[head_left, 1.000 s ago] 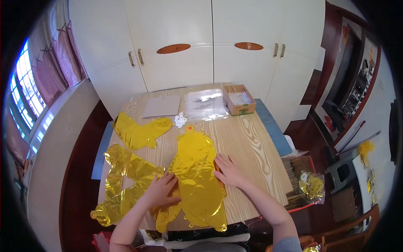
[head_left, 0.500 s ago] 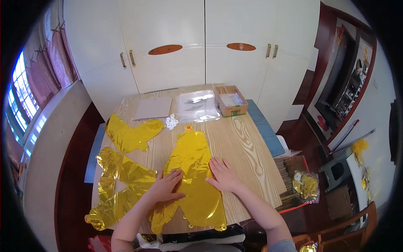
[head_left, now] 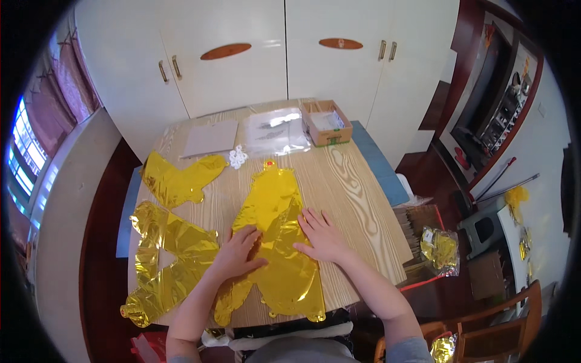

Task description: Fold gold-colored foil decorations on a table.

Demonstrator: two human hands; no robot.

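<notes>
A flat, uninflated gold foil balloon point(head_left: 275, 209) lies at the middle of the table, a small red spot on its far tip. My left hand point(head_left: 240, 249) rests on its left side, fingers stretched over the foil. Against the balloon's right edge lies my right hand point(head_left: 324, 235), palm down with its fingers spread, partly on the foil and partly on the wood. To the left are a second gold foil sheet point(head_left: 175, 239), wrinkled and reaching the near edge, and a smaller gold foil piece point(head_left: 181, 178) behind it.
Along the wood-grain table's point(head_left: 363, 242) far side lie a pale flat board point(head_left: 210, 138), a clear plastic packet point(head_left: 275, 130), a cluster of white rings point(head_left: 237, 157) and an open cardboard box point(head_left: 327, 124). A wooden chair point(head_left: 496, 327) stands at the lower right.
The view has tilted, so the whole scene sits slightly higher in the picture. Both hands stay at nearly the same places on the balloon.
</notes>
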